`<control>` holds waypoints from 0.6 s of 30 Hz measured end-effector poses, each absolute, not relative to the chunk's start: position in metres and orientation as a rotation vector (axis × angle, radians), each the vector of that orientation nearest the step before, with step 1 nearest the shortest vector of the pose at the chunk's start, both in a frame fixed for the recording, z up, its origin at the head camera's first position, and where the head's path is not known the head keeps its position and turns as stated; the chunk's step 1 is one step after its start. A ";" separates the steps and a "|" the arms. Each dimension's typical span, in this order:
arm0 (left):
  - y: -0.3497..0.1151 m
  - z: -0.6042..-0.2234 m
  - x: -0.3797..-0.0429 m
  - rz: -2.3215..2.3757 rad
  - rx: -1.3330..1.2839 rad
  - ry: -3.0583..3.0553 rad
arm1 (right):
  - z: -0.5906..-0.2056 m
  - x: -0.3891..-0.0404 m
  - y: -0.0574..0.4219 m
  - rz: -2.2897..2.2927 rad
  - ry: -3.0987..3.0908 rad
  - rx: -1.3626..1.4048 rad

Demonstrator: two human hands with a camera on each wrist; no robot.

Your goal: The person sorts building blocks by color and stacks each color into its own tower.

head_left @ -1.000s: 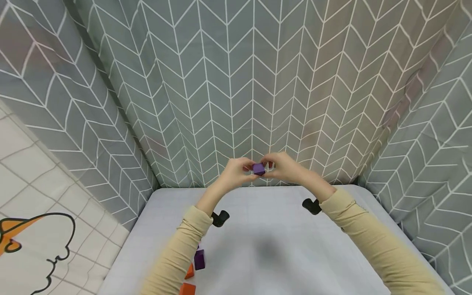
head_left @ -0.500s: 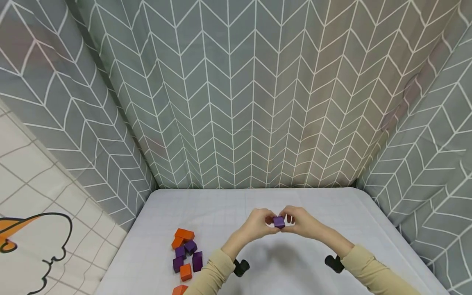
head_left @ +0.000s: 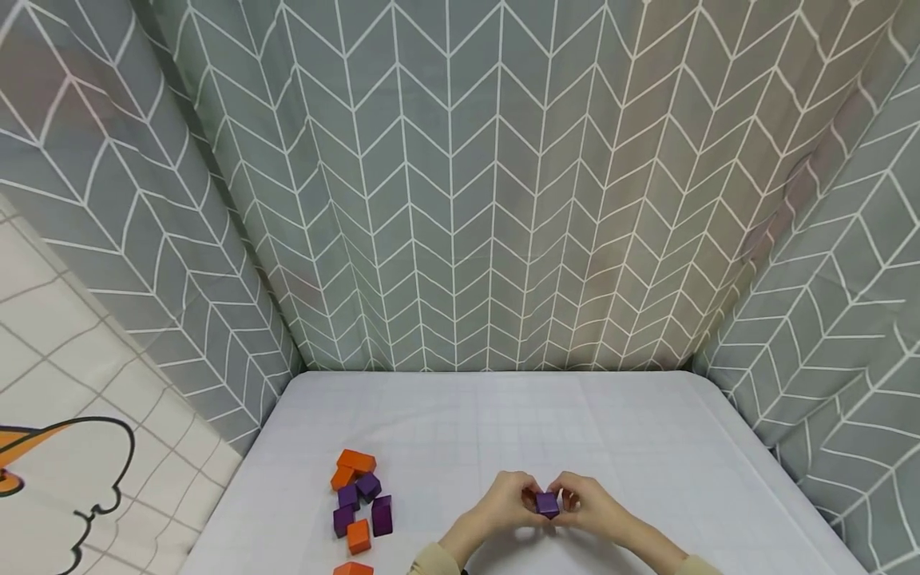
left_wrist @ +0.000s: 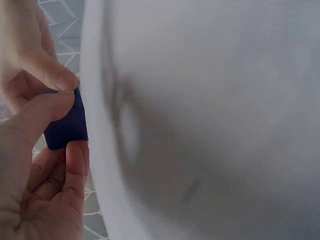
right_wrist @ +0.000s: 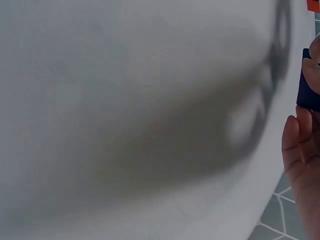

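Observation:
Between both hands is a small purple block (head_left: 547, 505), near the front middle of the white table. My left hand (head_left: 506, 503) pinches it from the left, and my right hand (head_left: 591, 509) pinches it from the right. In the left wrist view the block (left_wrist: 67, 122) looks dark blue, with thumbs on its near side and fingertips under its lower edge. The right wrist view catches only part of the block (right_wrist: 307, 90) at the right edge, with fingers around it. Whether the block touches the table I cannot tell.
A loose group of purple blocks (head_left: 382, 516) and orange blocks (head_left: 358, 537) lies on the table (head_left: 446, 423) left of the hands. Behind it hangs a grey curtain (head_left: 460, 200) with white chevrons; more patterned cloth borders both sides.
Both hands have come down and toward me from the table's far edge, carrying the purple block between them. The group of blocks on the left has come out from behind the left sleeve.

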State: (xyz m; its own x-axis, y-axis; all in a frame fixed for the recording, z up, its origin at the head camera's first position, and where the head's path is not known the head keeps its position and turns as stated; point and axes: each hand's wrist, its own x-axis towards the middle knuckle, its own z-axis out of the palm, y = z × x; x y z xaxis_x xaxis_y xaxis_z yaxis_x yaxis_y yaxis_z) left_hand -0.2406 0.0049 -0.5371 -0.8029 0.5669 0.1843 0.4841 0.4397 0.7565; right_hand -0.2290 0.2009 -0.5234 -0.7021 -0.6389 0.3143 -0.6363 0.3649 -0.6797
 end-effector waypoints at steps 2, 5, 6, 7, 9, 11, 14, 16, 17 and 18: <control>0.005 -0.542 -0.238 1.267 0.937 2.604 | -0.532 -0.228 0.201 -1.306 2.575 -1.196; 0.006 -0.549 -0.234 1.170 0.966 2.669 | -0.542 -0.226 0.201 -1.316 2.559 -1.183; 0.007 -0.550 -0.233 1.152 0.975 2.681 | -0.546 -0.225 0.202 -1.317 2.560 -1.183; 0.007 -0.552 -0.232 1.142 0.981 2.689 | -0.548 -0.224 0.202 -1.323 2.555 -1.184; 0.008 -0.555 -0.229 1.138 0.988 2.675 | -0.553 -0.221 0.203 -1.337 2.546 -1.191; 0.008 -0.557 -0.227 1.138 1.001 2.671 | -0.556 -0.219 0.204 -1.365 2.523 -1.208; 0.009 -0.557 -0.226 1.132 1.015 2.676 | -0.557 -0.218 0.203 -1.401 2.543 -1.247; 0.010 -0.555 -0.228 1.080 1.048 2.717 | -0.557 -0.219 0.202 -1.408 2.574 -1.272; 0.011 -0.554 -0.229 1.051 1.062 2.740 | -0.557 -0.220 0.201 -1.399 2.603 -1.282; 0.012 -0.553 -0.231 1.016 1.078 2.769 | -0.556 -0.221 0.201 -1.391 2.628 -1.286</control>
State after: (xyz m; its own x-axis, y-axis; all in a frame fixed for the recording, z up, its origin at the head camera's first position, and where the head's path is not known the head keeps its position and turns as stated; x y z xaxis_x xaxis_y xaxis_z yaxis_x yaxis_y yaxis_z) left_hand -0.2307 0.0120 -0.5530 -0.7641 0.6061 0.2209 0.6051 0.5547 0.5711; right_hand -0.2207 0.2008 -0.5562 -0.6807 -0.6007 0.4193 -0.6845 0.3177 -0.6561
